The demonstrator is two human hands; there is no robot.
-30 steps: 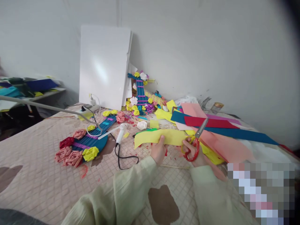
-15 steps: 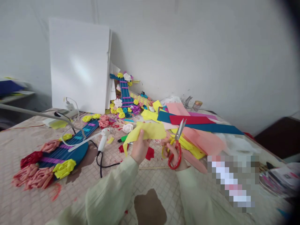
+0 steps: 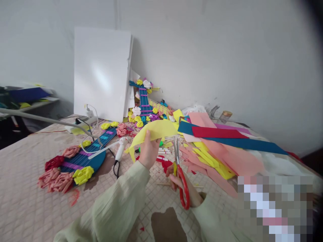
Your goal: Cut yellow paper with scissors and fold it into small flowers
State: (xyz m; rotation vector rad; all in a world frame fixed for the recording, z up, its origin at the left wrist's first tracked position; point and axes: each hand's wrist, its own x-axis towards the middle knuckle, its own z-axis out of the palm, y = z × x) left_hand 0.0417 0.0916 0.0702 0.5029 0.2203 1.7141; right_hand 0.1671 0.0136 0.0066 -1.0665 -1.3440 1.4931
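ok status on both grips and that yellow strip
Left grip: yellow strip, held up. Right grip: red-handled scissors, pointing up near strip's right end. Nothing visible between the two; markers lie nearby.

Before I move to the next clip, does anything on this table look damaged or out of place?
Yes. A ragged brown patch breaks the pattern of the table cover between the sleeves; it could be a tear. A red smear marks the cover near the blue guitar.

Two hands (image 3: 149, 151), one pair of scissors (image 3: 180, 168), two blue guitars (image 3: 98, 160), one glue gun (image 3: 121, 150), one jar (image 3: 225, 117)
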